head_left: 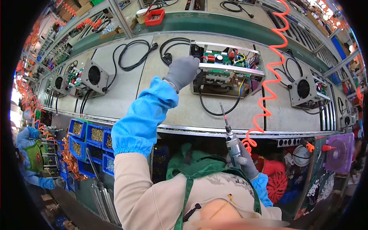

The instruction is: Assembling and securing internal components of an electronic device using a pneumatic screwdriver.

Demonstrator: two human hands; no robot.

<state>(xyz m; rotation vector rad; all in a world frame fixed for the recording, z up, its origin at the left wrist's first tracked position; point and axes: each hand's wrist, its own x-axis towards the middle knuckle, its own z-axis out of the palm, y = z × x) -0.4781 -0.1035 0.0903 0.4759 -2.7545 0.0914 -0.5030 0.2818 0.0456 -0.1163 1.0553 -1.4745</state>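
An open-frame electrical unit (230, 71) lies on the metal workbench, its circuit boards, coloured wires and silver rails showing. At its left end is my left hand (183, 72) in a grey glove, the fingers bent together against the frame's corner; whatever they pinch there is hidden. My right hand (245, 161), gloved too, is wrapped around a silver power screwdriver (232, 143) in front of the bench edge. The driver points up, and its long bit (222, 110) is apart from the unit. A black cable (218, 114) loops out of the unit's near side.
An orange coiled air hose (270, 82) hangs right of the unit. Similar fan-fronted units stand left (92, 76) and right (303, 90). Black power cords (126, 57) lie on the bench. Blue bins (95, 134) of screws sit below left; a red tray (155, 17) stands beyond.
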